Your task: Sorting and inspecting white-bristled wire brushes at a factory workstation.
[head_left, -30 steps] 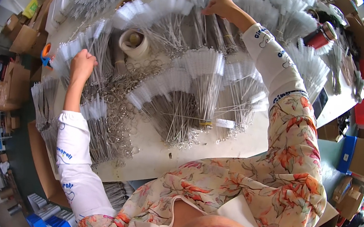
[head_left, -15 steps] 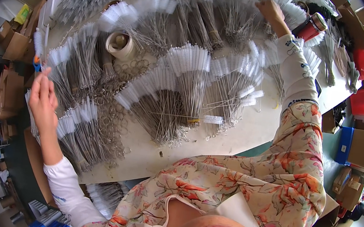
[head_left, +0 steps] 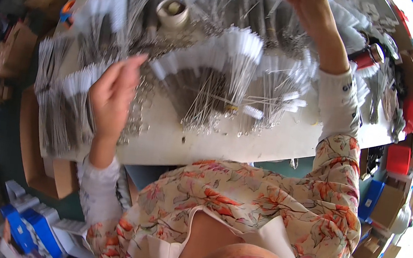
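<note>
- White-tipped metal rods lie in fanned bundles (head_left: pixel 207 84) over most of the pale tabletop (head_left: pixel 267 142); many fans already laid out, so the spreading looks well along. How much is left cannot be told.
- Left hand (head_left: pixel 112 93), mid-left of frame, raised above the bundles at the tabletop's left end, fingers loosely open, holding nothing that shows.
- Right hand (head_left: pixel 311 9), top centre-right, reaches to the far bundles; whether it grips rods cannot be told.
- Central fan: rods' long axes run from the near edge up toward the frame top, white tips splayed outward, bare ends gathered near the body.
- Tape roll (head_left: pixel 172 12) stands upper left among bundles.
</note>
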The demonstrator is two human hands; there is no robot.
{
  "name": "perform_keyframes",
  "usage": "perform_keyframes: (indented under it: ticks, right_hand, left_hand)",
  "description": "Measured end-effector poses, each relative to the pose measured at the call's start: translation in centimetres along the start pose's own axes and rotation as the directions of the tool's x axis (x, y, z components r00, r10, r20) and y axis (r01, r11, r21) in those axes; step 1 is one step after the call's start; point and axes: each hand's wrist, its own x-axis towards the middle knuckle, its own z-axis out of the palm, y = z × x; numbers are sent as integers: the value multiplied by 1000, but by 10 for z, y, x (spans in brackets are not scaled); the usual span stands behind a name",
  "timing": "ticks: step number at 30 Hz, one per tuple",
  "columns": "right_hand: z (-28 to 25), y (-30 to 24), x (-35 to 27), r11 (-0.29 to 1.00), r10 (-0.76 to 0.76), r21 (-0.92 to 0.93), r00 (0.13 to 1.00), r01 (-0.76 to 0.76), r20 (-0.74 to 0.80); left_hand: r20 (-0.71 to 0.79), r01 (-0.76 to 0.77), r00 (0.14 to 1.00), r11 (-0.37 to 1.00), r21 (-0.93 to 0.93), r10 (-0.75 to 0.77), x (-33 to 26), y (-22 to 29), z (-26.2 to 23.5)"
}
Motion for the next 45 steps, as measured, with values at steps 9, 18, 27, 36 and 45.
perform_keyframes:
  ticks: [9,18,27,36,45]
  right_hand:
    - [194,20,-96,972,-85,232,966,26,244]
    - [225,63,-147,591,371,699,906,-401,206]
    - [149,17,-185,219,416,-800,689,558,594]
    - [184,76,-229,640,367,-757,811,135,455]
    - [154,88,-231,425,529,-892,757,155,384]
  left_hand:
    - [-46,-667,693,664,337,720,-7,-25,14]
    - [-29,-716,627,590,374,779,-75,-59,18]
    - [173,-307,947,918,250,270,-140,-101,-22]
    - [251,-317,928,938,142,276,-165,-120,7]
    - [387,-560,824,490,668,414,-54,-130,-30]
